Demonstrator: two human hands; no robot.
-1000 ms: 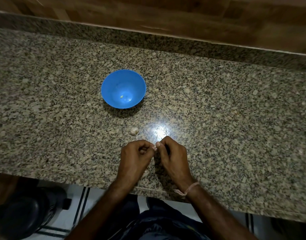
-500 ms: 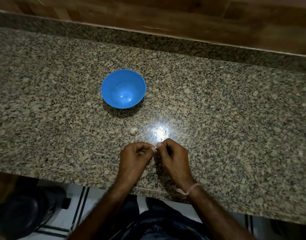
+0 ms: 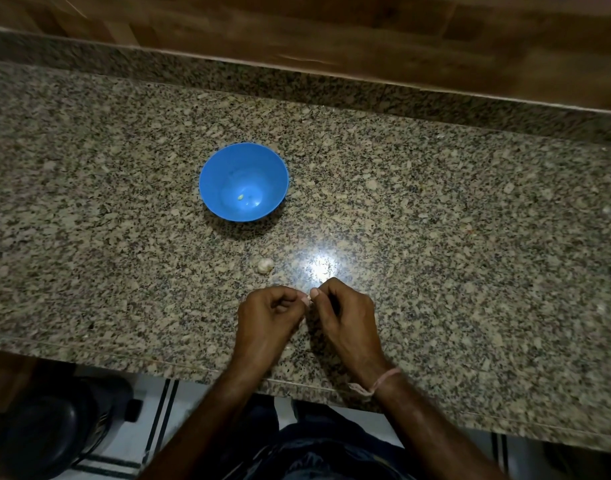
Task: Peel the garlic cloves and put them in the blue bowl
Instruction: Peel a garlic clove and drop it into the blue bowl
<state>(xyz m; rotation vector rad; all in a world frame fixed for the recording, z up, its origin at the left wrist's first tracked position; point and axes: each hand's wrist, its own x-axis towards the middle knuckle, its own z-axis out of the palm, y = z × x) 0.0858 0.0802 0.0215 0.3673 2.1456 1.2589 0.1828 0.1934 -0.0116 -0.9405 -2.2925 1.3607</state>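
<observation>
A blue bowl (image 3: 243, 181) stands on the granite counter (image 3: 453, 237), with a small pale yellow piece on its bottom. In front of it, near the light glare, lies a whitish garlic clove (image 3: 265, 265). Close to the counter's front edge my left hand (image 3: 267, 315) and my right hand (image 3: 345, 315) meet fingertip to fingertip. Between them they pinch a small pale garlic clove (image 3: 308, 299), mostly hidden by the fingers. A pink thread band sits on my right wrist.
A raised granite lip and a wooden wall (image 3: 366, 36) run along the back of the counter. Below the front edge I see a tiled floor and a dark round object (image 3: 37, 434) at the lower left.
Both hands stay together on the small clove, with only slight finger shifts. The bowl and the loose clove have not moved.
</observation>
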